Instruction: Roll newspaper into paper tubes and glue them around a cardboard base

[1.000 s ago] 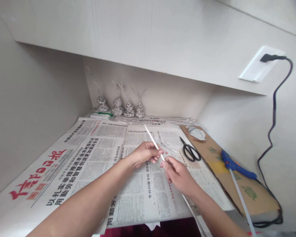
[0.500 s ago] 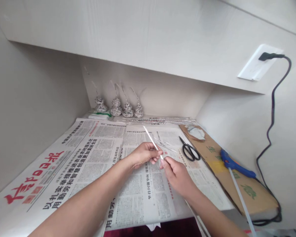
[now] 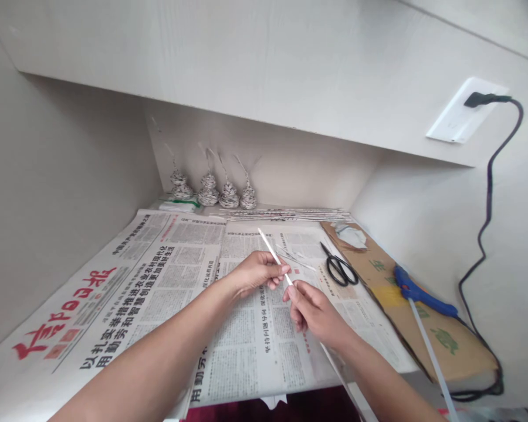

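Observation:
Between my two hands runs a thin white rolled-paper stick, slanting up to the left above the newspaper. My left hand pinches it with thumb and fingertips partway along. Just below, my right hand grips the same stick, thumb on top. A pale strip shows beneath my right wrist and runs down past the table edge; whether it is the same stick I cannot tell. A few thin paper slivers lie on the newspaper just beyond my hands.
Black-handled scissors lie right of my hands. Farther right, a blue glue gun with a long glue stick rests on cardboard, its cord plugged into a wall socket. Behind are several woven paper gourds and a bundle of paper sticks.
My right hand has turned a little and its fingers have shifted on the paper stick. My left hand keeps its pinch in nearly the same place.

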Demonstrator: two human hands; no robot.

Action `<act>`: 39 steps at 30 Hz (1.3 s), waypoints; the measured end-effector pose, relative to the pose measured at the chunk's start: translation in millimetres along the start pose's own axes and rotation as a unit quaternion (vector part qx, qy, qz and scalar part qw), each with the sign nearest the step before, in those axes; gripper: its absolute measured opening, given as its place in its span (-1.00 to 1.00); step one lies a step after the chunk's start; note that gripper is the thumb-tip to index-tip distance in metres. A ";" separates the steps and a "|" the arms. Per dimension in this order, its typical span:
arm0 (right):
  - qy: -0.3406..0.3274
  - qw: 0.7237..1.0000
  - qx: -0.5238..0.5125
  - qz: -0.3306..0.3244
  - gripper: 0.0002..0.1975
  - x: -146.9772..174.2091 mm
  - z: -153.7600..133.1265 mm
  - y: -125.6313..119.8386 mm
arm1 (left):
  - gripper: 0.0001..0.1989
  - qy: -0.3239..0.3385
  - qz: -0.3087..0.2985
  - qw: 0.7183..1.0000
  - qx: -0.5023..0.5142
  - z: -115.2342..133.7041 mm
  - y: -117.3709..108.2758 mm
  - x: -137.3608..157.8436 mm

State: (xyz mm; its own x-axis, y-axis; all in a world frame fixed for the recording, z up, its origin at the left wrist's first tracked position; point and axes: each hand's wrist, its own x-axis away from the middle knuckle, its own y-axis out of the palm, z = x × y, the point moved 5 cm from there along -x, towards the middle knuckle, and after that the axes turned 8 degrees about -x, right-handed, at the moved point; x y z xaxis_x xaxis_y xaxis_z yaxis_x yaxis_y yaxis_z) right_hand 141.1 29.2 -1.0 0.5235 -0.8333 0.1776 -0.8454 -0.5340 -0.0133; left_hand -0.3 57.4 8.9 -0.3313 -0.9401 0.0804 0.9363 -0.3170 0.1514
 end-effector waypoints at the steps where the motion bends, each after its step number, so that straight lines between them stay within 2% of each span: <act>1: -0.017 1.000 0.018 0.015 -0.64 -1.3 -2.3 -0.7 | -0.66 0.000 -0.006 1.000 -0.009 0.1 0.8 0.3; 2: -0.019 1.000 0.008 0.018 -0.64 -2.7 -3.2 -0.4 | -0.66 -0.001 -0.011 1.000 -0.013 0.3 1.5 0.6; 4: 0.021 0.996 -0.085 -0.018 -0.63 -5.0 -0.4 3.3 | -0.65 -0.004 -0.021 1.000 -0.005 1.2 2.7 1.4; 6: 0.077 0.975 -0.193 -0.076 -0.64 -4.8 2.7 9.0 | -0.65 -0.010 -0.028 1.000 0.007 2.0 3.2 2.1; 8: 0.100 0.964 -0.226 -0.102 -0.65 -3.6 3.3 11.6 | -0.65 -0.016 -0.033 0.999 0.014 2.1 3.2 2.3; 10: 0.073 0.982 -0.158 -0.069 -0.66 -3.5 1.4 8.3 | -0.65 -0.018 -0.026 0.999 0.010 1.5 2.2 1.8; 12: -0.001 1.000 -0.013 -0.003 -0.68 -3.3 -5.6 2.7 | -0.66 -0.016 -0.019 1.000 -0.001 0.5 1.2 0.8; 14: -0.094 0.984 0.138 0.060 -0.72 -0.9 -16.2 0.0 | -0.66 -0.010 -0.014 1.000 -0.013 0.1 0.4 -0.1; 16: -0.135 0.966 0.203 0.083 -0.73 1.3 -20.8 -0.1 | -0.67 0.000 -0.011 1.000 -0.015 0.9 -0.4 -0.5; 18: -0.088 0.984 0.145 0.053 -0.69 0.5 -14.8 -0.5 | -0.67 0.006 -0.012 1.000 -0.009 2.4 -1.0 -0.1; 20: -0.005 1.000 0.004 -0.021 -0.66 0.0 -4.9 2.1 | -0.66 0.005 -0.023 1.000 0.005 3.9 -0.6 0.8; 22: 0.051 0.988 -0.115 -0.089 -0.66 1.2 0.5 6.4 | -0.65 0.002 -0.035 0.999 0.016 4.7 0.7 1.7; 24: 0.060 0.983 -0.136 -0.103 -0.67 1.4 1.7 7.3 | -0.66 -0.002 -0.036 0.999 0.015 4.5 1.5 2.2; 27: 0.014 0.998 -0.055 -0.039 -0.66 -2.0 -0.6 3.3 | -0.66 -0.006 -0.028 1.000 -0.003 2.8 2.0 2.2; 29: 0.003 0.998 -0.064 -0.019 -0.66 -4.4 -1.0 2.9 | -0.66 -0.004 -0.029 1.000 -0.008 2.3 2.3 2.2; 32: 0.069 0.973 -0.204 -0.090 -0.65 -5.7 4.2 10.0 | -0.67 0.004 -0.038 0.999 0.012 3.8 2.1 2.3; 34: 0.102 0.953 -0.250 -0.134 -0.64 -4.3 6.0 13.4 | -0.68 0.007 -0.040 0.999 0.031 5.0 1.4 2.3; 36: 0.084 0.969 -0.201 -0.113 -0.64 -4.2 5.5 10.3 | -0.69 0.004 -0.036 0.999 0.039 5.0 0.7 1.8; 38: 0.015 0.997 -0.068 -0.042 -0.66 -4.3 0.6 3.2 | -0.70 -0.002 -0.025 0.999 0.035 3.3 0.0 1.0; 39: -0.031 0.999 0.013 0.000 -0.67 -3.5 -4.0 0.1 | -0.70 -0.005 -0.020 0.999 0.031 2.2 -0.1 0.6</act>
State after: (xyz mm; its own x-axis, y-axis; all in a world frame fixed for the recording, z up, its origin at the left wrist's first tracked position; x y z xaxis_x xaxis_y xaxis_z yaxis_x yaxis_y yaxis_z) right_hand 138.8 32.7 2.3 0.5303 -0.8399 0.1156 -0.8425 -0.5373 -0.0394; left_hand -0.8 57.1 11.1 -0.3699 -0.9253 0.0835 0.9134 -0.3457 0.2149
